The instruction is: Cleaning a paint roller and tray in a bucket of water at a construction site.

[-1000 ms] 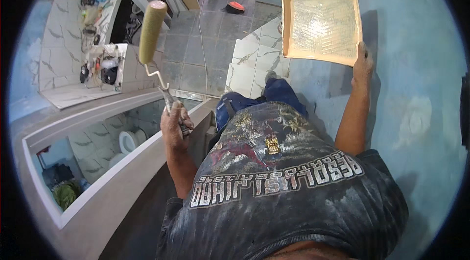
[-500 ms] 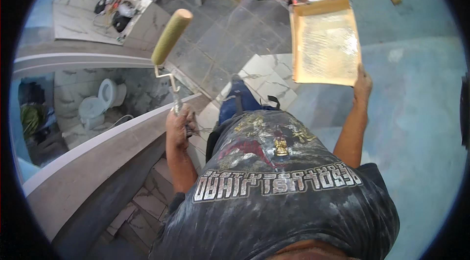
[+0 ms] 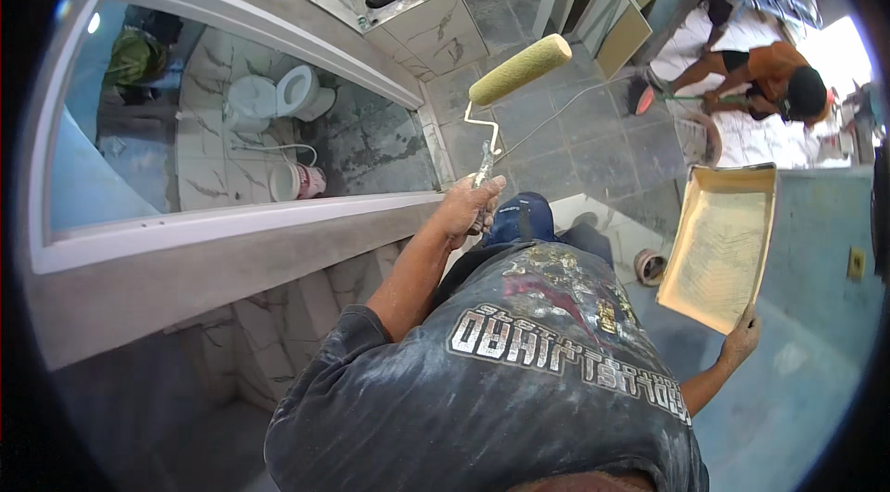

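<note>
Your left hand (image 3: 468, 209) is closed round the handle of a paint roller (image 3: 521, 68), fingers wrapped and thumb along the grip, with the sleeve pointing up and away, ahead of that hand. Your right hand (image 3: 742, 334) grips the near corner of a shallow yellowish paint tray (image 3: 681, 237); its fingers under the tray are hidden. The tray tilts ahead of that hand, well apart from the roller.

The roller is out of the tray and touches no surface. Its sleeve is yellow-green all over, though you can't tell how wet it is. Only a thin pale film seems to remain over the tray's ridges, so most of its paint looks used or drained. The blue wall (image 3: 816, 223) beyond your right hand already carries colour, but which parts are fresh doesn't show. The grey band (image 3: 213, 279) left of your left hand, under the white frame (image 3: 232, 225), looks uncoated.

A small round bucket (image 3: 650, 267) stands left of the tray. Farther ahead of your right hand, a co-worker (image 3: 783, 84) holds a red-headed broom (image 3: 642, 95).
</note>
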`<action>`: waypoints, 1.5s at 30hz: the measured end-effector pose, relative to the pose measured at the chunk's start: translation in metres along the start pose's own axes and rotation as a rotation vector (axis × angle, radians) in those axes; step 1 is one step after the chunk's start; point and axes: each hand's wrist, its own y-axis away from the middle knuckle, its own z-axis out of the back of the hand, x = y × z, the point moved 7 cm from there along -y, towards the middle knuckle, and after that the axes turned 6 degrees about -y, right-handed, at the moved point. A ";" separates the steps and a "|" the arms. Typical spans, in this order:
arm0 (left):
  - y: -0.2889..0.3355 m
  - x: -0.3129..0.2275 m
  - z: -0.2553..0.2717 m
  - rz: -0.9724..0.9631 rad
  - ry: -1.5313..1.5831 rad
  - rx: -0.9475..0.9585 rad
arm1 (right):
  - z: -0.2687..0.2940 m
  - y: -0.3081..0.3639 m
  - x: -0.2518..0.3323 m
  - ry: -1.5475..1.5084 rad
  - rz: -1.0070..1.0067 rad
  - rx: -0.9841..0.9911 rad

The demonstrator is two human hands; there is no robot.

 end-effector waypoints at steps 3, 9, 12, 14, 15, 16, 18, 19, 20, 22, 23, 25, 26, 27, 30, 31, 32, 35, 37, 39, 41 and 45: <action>-0.205 0.021 -0.047 -0.172 -0.034 0.008 | -0.122 -0.165 -0.057 0.115 0.264 0.004; -0.452 0.005 -0.183 -0.110 0.034 -0.134 | -0.306 -0.457 -0.032 0.144 0.348 0.133; -0.500 -0.030 -0.211 -0.113 0.051 -0.165 | -0.320 -0.526 -0.043 0.116 0.297 0.164; -0.532 -0.049 -0.240 -0.118 0.035 -0.157 | -0.320 -0.567 -0.045 0.099 0.266 0.117; -0.557 -0.054 -0.251 -0.107 -0.008 -0.131 | -0.321 -0.580 -0.050 0.137 0.272 0.103; -0.589 -0.062 -0.265 -0.137 -0.024 -0.090 | -0.329 -0.596 -0.058 0.168 0.278 0.098; -0.652 -0.082 -0.273 -0.183 -0.028 0.017 | -0.346 -0.614 -0.063 0.143 0.229 0.051; -0.686 -0.092 -0.273 -0.206 -0.050 0.038 | -0.360 -0.622 -0.070 0.133 0.194 0.038; -0.723 -0.100 -0.275 -0.187 -0.080 0.096 | -0.381 -0.634 -0.083 0.163 0.194 0.018; -0.803 -0.105 -0.273 -0.152 -0.155 0.197 | -0.439 -0.654 -0.121 0.214 0.158 0.010; -0.849 -0.105 -0.271 -0.151 -0.192 0.193 | -0.461 -0.674 -0.163 0.352 0.230 -0.031; -0.936 -0.101 -0.274 -0.136 -0.293 0.232 | -0.535 -0.709 -0.182 0.359 0.126 0.020; -0.979 -0.100 -0.272 -0.186 -0.305 0.260 | -0.562 -0.716 -0.161 0.238 -0.045 0.102; -1.010 -0.103 -0.276 -0.224 -0.307 0.308 | -0.597 -0.709 -0.166 0.238 -0.071 0.134; -1.052 -0.143 -0.292 -0.163 -0.413 0.327 | -0.636 -0.696 -0.216 0.348 -0.140 -0.043; -1.058 -0.149 -0.295 -0.161 -0.427 0.359 | -0.635 -0.687 -0.215 0.337 -0.150 -0.038; -1.070 -0.155 -0.298 -0.102 -0.419 0.368 | -0.644 -0.686 -0.213 0.336 -0.207 -0.010; -1.116 -0.181 -0.316 -0.097 -0.538 0.400 | -0.670 -0.713 -0.212 0.355 -0.293 0.026; -1.155 -0.201 -0.347 -0.083 -0.580 0.401 | -0.690 -0.736 -0.220 0.384 -0.305 0.036; -1.185 -0.208 -0.374 -0.072 -0.615 0.405 | -0.707 -0.747 -0.234 0.339 -0.335 0.042; -1.200 -0.208 -0.400 -0.010 -0.652 0.413 | -0.706 -0.752 -0.241 0.367 -0.355 0.058; -1.241 -0.221 -0.477 0.050 -0.654 0.386 | -0.697 -0.771 -0.269 0.419 -0.444 0.089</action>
